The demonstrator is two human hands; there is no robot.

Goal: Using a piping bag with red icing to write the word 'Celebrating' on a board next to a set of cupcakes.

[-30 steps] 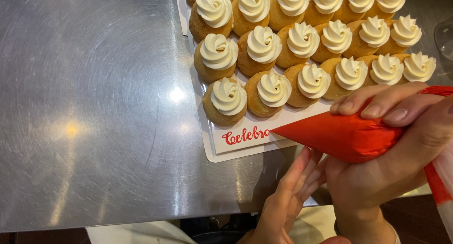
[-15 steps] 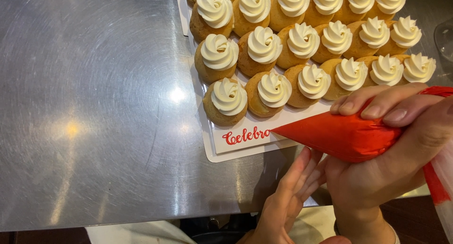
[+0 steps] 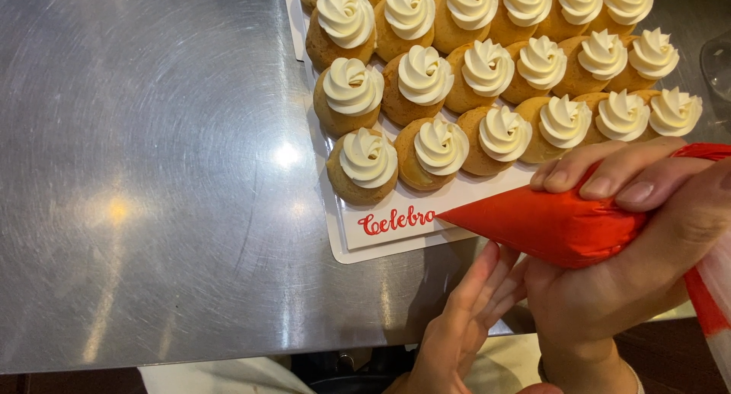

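A red piping bag (image 3: 550, 225) lies sideways in my right hand (image 3: 640, 249), its tip pointing left over the near edge of a white tray (image 3: 381, 242). My fingers wrap over the top of the bag. My left hand (image 3: 464, 325) sits just under the bag's tip, fingers straight and together, holding nothing. On the tray stand rows of golden pastries (image 3: 422, 146), each topped with a swirl of white cream (image 3: 368, 156). The tip is a little to the right of the nearest front-row pastry and does not touch it.
The tray rests on a brushed steel table (image 3: 152, 173) that stretches to the left with bright light spots. The table's near edge runs along the bottom. A clear glass object (image 3: 717, 59) shows at the right edge.
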